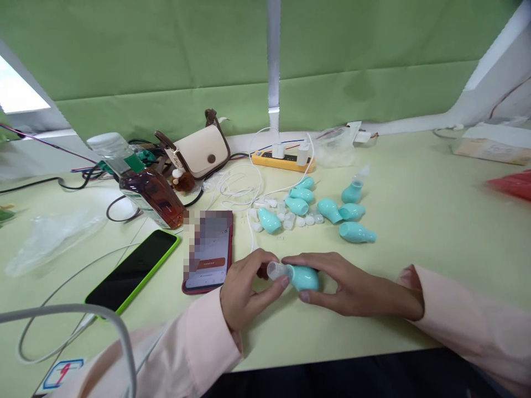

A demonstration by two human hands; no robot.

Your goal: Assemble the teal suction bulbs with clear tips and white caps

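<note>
Close to the table's front edge, my right hand (338, 282) is wrapped round a turquoise rubber bulb (306, 278), its neck turned left. Between the thumb and fingers of my left hand (251, 287) is a clear plastic tip (279, 270), its wide open end facing left. The tip meets the neck of the bulb; how far one sits in the other I cannot tell. Beyond my hands lie several more turquoise bulbs (355, 232) and small whitish plastic pieces (289, 221). One bulb stands upright with a clear tip on it (352, 190).
A phone with a lit screen (211, 251) lies left of my left hand, beside a green-cased phone (135, 271). Farther back are a bottle of amber liquid (151, 193), a cream handbag (203, 152) and a yellow power strip (265, 161). White cables (240, 188) cross the table.
</note>
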